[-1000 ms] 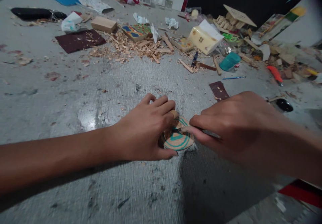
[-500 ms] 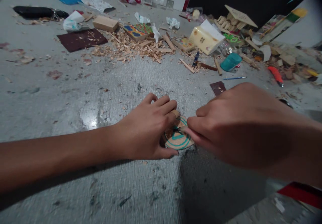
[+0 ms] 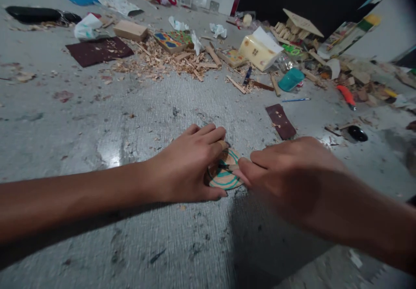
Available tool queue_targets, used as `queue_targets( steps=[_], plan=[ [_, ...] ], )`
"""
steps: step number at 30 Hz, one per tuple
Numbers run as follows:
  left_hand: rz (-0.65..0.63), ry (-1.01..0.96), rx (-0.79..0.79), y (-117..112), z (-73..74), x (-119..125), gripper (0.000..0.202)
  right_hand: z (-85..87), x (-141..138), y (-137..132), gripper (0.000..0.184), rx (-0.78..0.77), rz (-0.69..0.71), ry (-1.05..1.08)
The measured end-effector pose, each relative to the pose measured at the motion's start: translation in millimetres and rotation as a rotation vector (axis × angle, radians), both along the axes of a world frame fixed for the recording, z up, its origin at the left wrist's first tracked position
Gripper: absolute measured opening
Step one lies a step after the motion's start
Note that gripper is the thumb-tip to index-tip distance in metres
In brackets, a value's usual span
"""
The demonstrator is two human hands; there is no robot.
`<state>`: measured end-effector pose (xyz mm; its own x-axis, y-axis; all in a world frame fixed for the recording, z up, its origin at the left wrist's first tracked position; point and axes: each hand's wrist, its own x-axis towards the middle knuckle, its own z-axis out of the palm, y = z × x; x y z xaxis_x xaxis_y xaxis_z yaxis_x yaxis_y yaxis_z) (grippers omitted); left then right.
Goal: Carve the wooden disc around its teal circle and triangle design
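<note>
A small round wooden disc (image 3: 227,180) painted with teal rings lies on the grey floor. My left hand (image 3: 188,167) is pressed down over its left side, fingers curled on the rim, thumb along the near edge. My right hand (image 3: 286,180) is closed in a pinch at the disc's right edge, gripping a thin tool whose tip touches the disc's middle. The tool is mostly hidden by the fingers and I cannot name it.
A strip of dark sandpaper (image 3: 281,121) lies just beyond my right hand. Farther back are a heap of wood shavings (image 3: 169,61), a larger dark sandpaper sheet (image 3: 99,50), a teal cup (image 3: 290,80), an orange cutter (image 3: 346,96) and a small yellow house model (image 3: 258,50).
My right hand has dropped lower and drawn toward me, uncovering the sandpaper strip behind it. My left hand and the disc have stayed in place.
</note>
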<state>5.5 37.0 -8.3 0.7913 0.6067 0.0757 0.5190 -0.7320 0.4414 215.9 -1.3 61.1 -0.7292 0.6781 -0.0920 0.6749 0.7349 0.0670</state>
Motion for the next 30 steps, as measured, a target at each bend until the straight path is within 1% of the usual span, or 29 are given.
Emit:
queue_targets(
  steps=[3, 7, 10, 11, 13, 15, 17, 19, 22, 25, 27, 30],
  plan=[
    [0.003, -0.005, -0.013, 0, 0.4, 0, 0.053, -10.3, 8, -6, 0.038, 0.050, 0.001, 0.082],
    [0.009, -0.009, -0.003, 1, 0.8, 0, 0.056, -31.1, 17, -12, 0.041, 0.141, 0.004, 0.160],
    [0.009, -0.006, 0.018, 2, 0.0, -1, 0.059, -48.5, 20, -19, 0.036, 0.168, -0.057, 0.234],
    [0.008, -0.009, 0.025, 2, -0.6, -1, 0.059, -53.5, 21, -22, 0.034, 0.152, -0.090, 0.279],
    [0.010, -0.017, 0.042, 3, -2.3, -3, 0.059, -61.2, 21, -24, 0.030, 0.070, -0.170, 0.400],
    [0.011, -0.027, 0.069, 3, -4.2, -5, 0.061, -64.3, 21, -23, 0.028, -0.029, -0.236, 0.550],
    [0.004, -0.031, 0.088, 3, -5.7, -7, 0.063, -62.3, 24, -19, 0.026, -0.121, -0.257, 0.659],
    [-0.003, -0.033, 0.097, 3, -6.4, -9, 0.066, -55.8, 28, -13, 0.025, -0.152, -0.223, 0.663],
    [0.000, -0.025, 0.095, 3, -6.3, -9, 0.069, -41.2, 35, -5, 0.026, -0.107, -0.141, 0.485],
    [0.003, -0.022, 0.108, 3, -6.1, -9, 0.069, -26.6, 35, 0, 0.032, -0.067, -0.081, 0.295],
    [0.005, -0.013, 0.113, 2, -6.4, -9, 0.067, -19.3, 32, 1, 0.035, -0.057, -0.061, 0.227],
    [0.015, 0.000, 0.108, 0, -6.8, -9, 0.068, -12.7, 27, 4, 0.038, -0.041, -0.047, 0.184]
  ],
)
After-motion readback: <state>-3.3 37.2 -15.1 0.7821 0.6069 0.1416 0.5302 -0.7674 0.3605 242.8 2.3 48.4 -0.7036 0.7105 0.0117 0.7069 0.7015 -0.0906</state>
